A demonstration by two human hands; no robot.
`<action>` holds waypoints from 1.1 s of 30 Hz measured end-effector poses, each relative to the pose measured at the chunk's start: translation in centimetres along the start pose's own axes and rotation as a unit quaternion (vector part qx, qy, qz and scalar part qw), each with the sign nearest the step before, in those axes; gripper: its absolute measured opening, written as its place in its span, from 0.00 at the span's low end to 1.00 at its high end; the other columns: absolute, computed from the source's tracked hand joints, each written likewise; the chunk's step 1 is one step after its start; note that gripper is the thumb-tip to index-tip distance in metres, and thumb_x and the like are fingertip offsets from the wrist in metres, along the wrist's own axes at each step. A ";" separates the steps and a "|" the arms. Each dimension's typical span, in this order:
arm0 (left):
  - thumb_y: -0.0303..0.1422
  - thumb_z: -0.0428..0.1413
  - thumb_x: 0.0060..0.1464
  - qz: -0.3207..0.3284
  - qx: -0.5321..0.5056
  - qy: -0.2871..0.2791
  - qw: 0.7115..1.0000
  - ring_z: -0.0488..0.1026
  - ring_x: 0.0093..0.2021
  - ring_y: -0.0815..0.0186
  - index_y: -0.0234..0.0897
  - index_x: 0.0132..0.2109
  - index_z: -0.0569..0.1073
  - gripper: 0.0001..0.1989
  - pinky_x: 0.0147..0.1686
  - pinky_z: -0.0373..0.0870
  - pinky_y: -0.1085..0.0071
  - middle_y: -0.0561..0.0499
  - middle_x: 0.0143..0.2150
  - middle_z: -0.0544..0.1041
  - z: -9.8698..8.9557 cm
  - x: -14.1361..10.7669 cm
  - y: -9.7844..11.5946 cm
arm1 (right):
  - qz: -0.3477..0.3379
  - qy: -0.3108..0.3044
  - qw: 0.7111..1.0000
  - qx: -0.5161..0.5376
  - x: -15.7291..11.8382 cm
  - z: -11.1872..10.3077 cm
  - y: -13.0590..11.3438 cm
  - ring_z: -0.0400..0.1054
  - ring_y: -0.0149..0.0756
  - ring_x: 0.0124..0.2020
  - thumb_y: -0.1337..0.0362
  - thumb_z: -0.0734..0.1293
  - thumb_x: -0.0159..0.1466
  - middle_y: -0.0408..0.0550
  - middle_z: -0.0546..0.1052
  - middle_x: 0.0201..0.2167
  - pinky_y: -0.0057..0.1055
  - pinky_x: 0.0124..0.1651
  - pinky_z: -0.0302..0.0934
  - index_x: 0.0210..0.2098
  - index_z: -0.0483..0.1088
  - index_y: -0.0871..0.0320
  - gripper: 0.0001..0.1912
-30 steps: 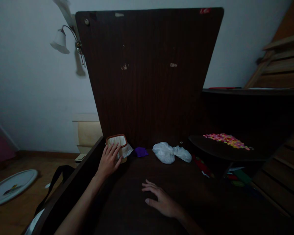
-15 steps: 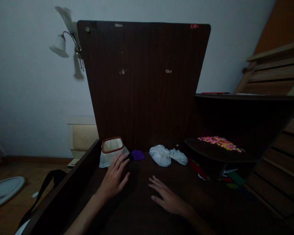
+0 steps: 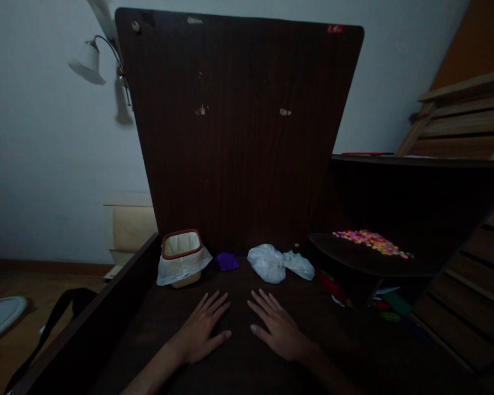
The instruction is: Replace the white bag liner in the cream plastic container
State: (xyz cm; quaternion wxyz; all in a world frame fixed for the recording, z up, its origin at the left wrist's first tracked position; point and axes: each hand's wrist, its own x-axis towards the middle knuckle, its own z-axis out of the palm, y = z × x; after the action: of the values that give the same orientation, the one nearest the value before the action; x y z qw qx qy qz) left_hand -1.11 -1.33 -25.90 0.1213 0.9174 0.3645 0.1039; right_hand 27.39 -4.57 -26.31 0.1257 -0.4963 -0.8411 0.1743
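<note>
Palm down on the dark wooden desktop (image 3: 239, 351), my left hand (image 3: 203, 329) has its fingers spread and holds nothing. Beside it, my right hand (image 3: 278, 326) also lies flat with fingers apart and nothing in them. Beyond my left hand stands a small bin (image 3: 181, 255) with a brown rim and a white liner bag folded over its edge. A crumpled purple piece (image 3: 227, 261), of a kind I cannot make out, lies right of the bin. Past my right hand rests a knotted white plastic bag (image 3: 267, 263).
A tall dark panel (image 3: 242, 137) rises behind the desktop. At the right, a corner shelf (image 3: 325, 244) bears a heap of small pink and yellow pieces (image 3: 370, 241). A raised side board (image 3: 86, 318) borders the left. Wooden slats (image 3: 465, 118) stand far right.
My left hand has moved from beside the bin down and to the right, onto the desktop near my right hand. My right hand has shifted slightly. The view has tilted a little.
</note>
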 end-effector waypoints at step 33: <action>0.49 0.49 0.67 0.019 -0.028 -0.005 0.999 0.49 0.74 0.47 0.47 0.73 0.51 0.33 0.69 0.52 0.39 0.46 0.75 0.52 0.0 0.0 -0.6 | -0.022 0.001 1.000 0.013 -0.2 0.3 0.7 0.39 0.49 0.75 0.48 0.57 0.73 0.49 0.48 0.74 0.53 0.74 0.40 0.71 0.54 0.55 0.32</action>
State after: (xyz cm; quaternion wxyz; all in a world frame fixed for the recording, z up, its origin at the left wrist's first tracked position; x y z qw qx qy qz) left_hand -1.50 -0.86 -26.05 0.1468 0.9211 0.3429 0.1114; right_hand 27.96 -4.48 -26.87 0.1366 -0.4760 -0.8495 0.1818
